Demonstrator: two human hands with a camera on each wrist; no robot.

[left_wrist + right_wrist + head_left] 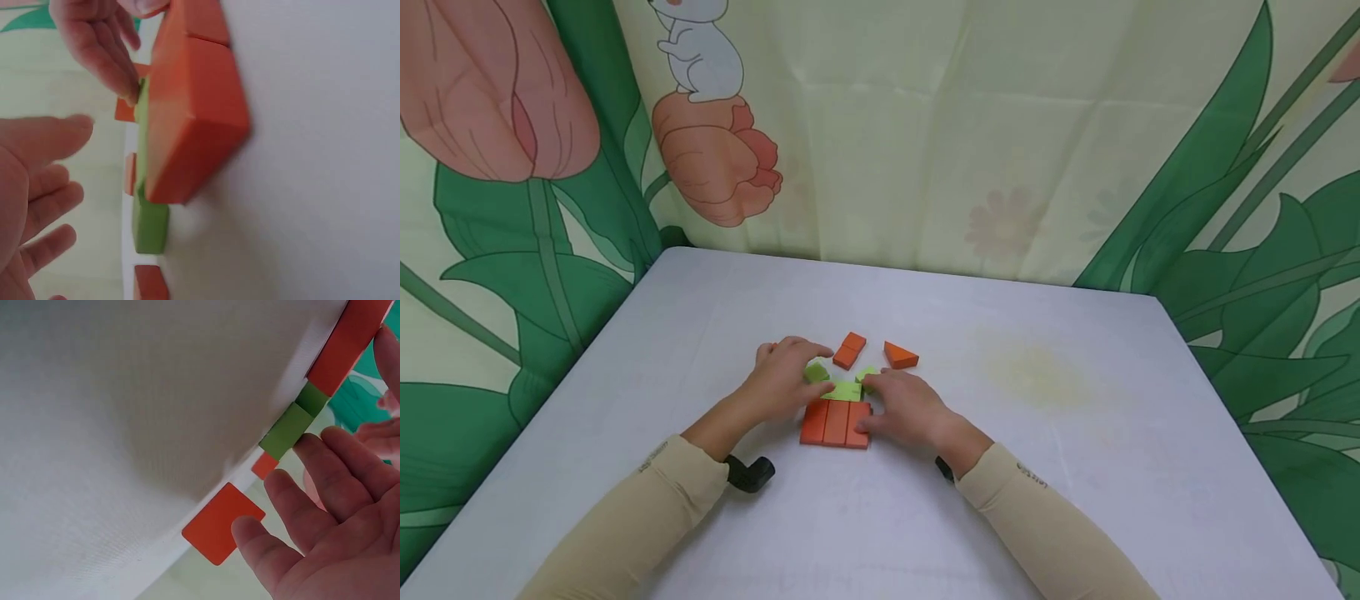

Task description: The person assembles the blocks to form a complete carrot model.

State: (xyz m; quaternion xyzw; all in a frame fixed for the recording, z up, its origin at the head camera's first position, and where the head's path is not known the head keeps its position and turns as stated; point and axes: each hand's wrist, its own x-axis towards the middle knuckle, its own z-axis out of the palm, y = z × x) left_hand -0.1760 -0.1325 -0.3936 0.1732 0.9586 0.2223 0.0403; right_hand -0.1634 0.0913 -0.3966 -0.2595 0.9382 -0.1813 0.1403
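Three orange blocks (835,427) lie side by side on the white table, with a flat green block (844,391) along their far edge. Smaller green pieces sit at either end: a left green block (816,372) and a right green block (867,378). My left hand (775,382) hovers around the left green block; in the left wrist view its thumb and fingers are spread apart and hold nothing. On the other side, my right hand (913,408) touches the right green block (287,430) with extended fingers, while its thumb rests at the right orange block.
Behind the green pieces lie a small orange pair of blocks (849,351) and an orange triangular block (900,356). Another orange block (150,282) lies past the left hand, mostly hidden in the head view. A patterned curtain (895,125) hangs behind the table (1075,467).
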